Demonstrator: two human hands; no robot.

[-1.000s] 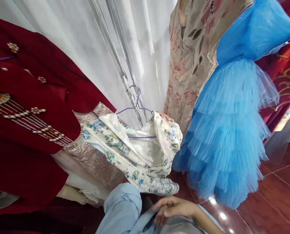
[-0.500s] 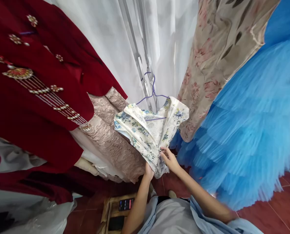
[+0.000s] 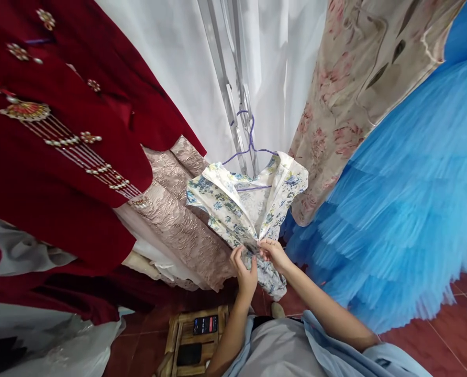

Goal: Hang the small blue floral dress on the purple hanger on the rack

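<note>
A white dress with a blue and yellow floral print (image 3: 228, 207) hangs on a purple wire hanger (image 3: 251, 137), its V-shaped neckline facing me. My right hand (image 3: 275, 254) pinches the fabric at the bottom point of the V. Beside it, my left hand (image 3: 246, 272) is closed on the dress front at the waist, thumb toward me and fingers curled over the cloth. Below the hands, the lower part of the dress hangs bunched. The exact spot under the right fingertips is hidden.
On the left hang a dark red velvet garment with beaded ornaments (image 3: 72, 152) and a pink textured dress (image 3: 178, 225). A beige floral dress (image 3: 335, 115) and a blue tiered tulle gown (image 3: 406, 209) hang right. A wooden stool (image 3: 173, 340) below holds a phone (image 3: 206, 325).
My left hand has come up from under the dress's lower edge to its front at the waist. My right hand stays at the V's point. The lower cloth now hangs down further.
</note>
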